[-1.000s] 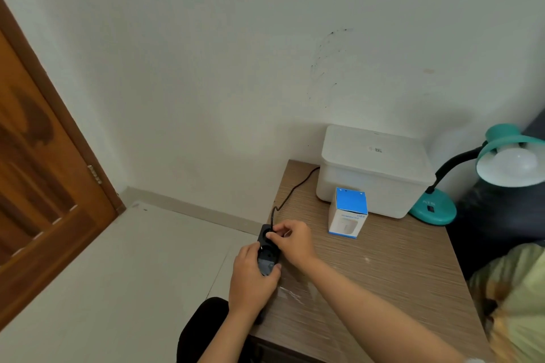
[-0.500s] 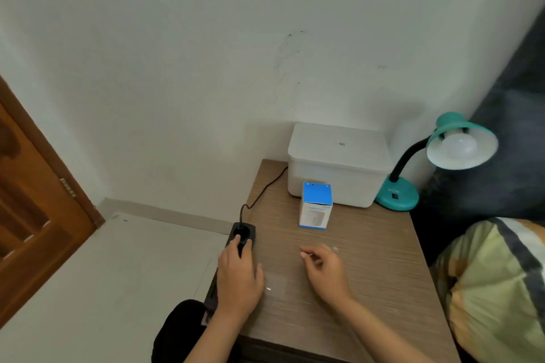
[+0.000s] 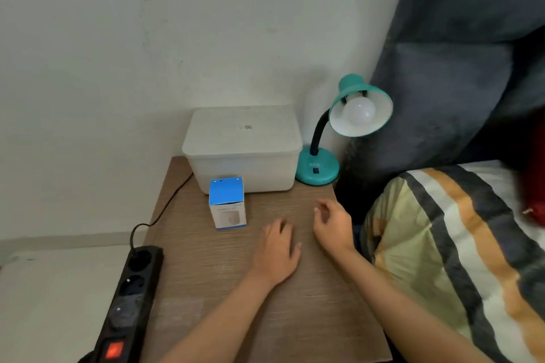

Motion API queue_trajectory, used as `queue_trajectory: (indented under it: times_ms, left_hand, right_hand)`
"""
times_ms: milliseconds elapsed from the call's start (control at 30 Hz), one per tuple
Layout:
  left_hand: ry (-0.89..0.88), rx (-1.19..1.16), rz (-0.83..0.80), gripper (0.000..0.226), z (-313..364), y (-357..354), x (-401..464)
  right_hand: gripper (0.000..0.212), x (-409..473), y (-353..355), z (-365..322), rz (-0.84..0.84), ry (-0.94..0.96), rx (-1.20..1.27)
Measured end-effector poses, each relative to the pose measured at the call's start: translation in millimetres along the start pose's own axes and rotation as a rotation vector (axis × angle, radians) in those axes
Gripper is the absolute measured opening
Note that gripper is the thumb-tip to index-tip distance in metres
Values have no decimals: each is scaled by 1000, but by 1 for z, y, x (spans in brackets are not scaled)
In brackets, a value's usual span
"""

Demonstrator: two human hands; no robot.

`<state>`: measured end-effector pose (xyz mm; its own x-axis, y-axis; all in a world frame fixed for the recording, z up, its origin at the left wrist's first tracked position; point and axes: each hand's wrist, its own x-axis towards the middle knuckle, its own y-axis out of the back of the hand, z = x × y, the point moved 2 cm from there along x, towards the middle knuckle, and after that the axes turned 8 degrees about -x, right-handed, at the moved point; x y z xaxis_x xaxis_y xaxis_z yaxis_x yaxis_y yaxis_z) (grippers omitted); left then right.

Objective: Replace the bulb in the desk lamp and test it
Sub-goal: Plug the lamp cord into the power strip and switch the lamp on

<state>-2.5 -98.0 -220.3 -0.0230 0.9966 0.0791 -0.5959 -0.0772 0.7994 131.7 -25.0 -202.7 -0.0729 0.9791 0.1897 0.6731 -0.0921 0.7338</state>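
A person's two bare hands are over a small wooden table (image 3: 295, 303). The left hand (image 3: 277, 253) lies palm down on the wood, fingers loosely together, and it holds nothing. The right hand (image 3: 333, 224) is just beside it, a bit nearer the lamp. Its fingers curl in loosely and nothing shows between them. Both hands look a little blurry.

The green desk lamp (image 3: 318, 168) stands at the back right corner of the table. Its black neck bends up to a green shade (image 3: 361, 109) that faces the camera. A round white bulb (image 3: 359, 110) sits inside the shade. It is hard to tell if the bulb is lit.

A white plastic box (image 3: 244, 147) with a lid stands at the back, just left of the lamp base. A small blue and white carton (image 3: 227, 202) stands upright in front of the box, very near it. The print on the carton is too blurry to read.

A black power strip (image 3: 129, 300) lies along the left edge of the table. Its red switch (image 3: 113, 349) glows. The bottom of the strip is cut off by the picture edge. A black cord (image 3: 168, 203) runs from the strip to behind the white box, where it is hidden.

On the right is a striped blanket (image 3: 442, 244), partly cut off, with a dark cushion (image 3: 457, 68) behind it.
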Motion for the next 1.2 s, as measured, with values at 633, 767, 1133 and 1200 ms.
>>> queue_trajectory:
  times_ms: [633,767,1133,1200]
  left_hand:
    - [3,77,-64,65,-19,-16,50]
    - [11,81,-66,66,-19,-17,50]
    - [62,140,-71,68,-19,-19,52]
    - [58,142,-67,68,-19,-19,52]
  right_hand:
    - [44,95,-46,21,10,69,-4]
    - [42,96,-49,23,36,78,-32]
    - [39,94,-51,23,59,125,-82]
    - [42,94,-51,23,63,131,-86]
